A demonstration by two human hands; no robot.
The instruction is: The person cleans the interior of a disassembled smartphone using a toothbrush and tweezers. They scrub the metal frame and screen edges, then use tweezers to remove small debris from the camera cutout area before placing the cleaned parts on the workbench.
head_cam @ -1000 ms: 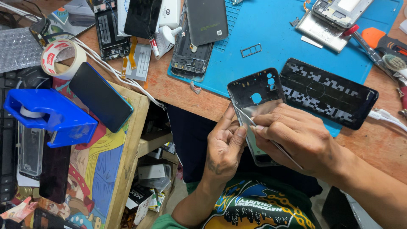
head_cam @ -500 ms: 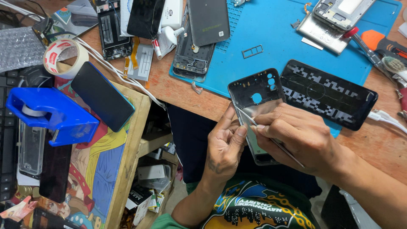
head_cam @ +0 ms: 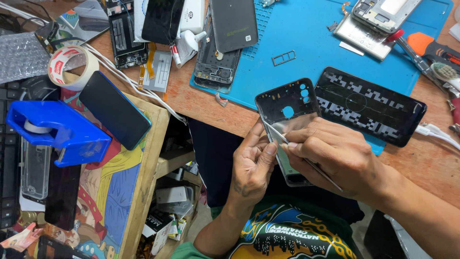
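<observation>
A dark phone back cover (head_cam: pixel 286 106) with round camera cut-outs is held over my lap, just off the table's front edge. My left hand (head_cam: pixel 254 165) supports it from the left side, thumb on its edge. My right hand (head_cam: pixel 335 156) lies across its lower half and grips thin metal tweezers (head_cam: pixel 297 151), whose tip touches the cover's left edge near my left thumb. A black phone panel (head_cam: pixel 371 105) with a patterned surface lies right of the cover on the blue work mat (head_cam: pixel 306 38).
Opened phones and parts (head_cam: pixel 218 48) crowd the mat's far side. A screwdriver with an orange grip (head_cam: pixel 429 45) lies at the right. On a wooden side table sit a black phone (head_cam: pixel 115 109), a blue tape dispenser (head_cam: pixel 57 129) and a tape roll (head_cam: pixel 72 64).
Hands and cover stay almost in place; the right hand has shifted the tweezers slightly along the cover's edge.
</observation>
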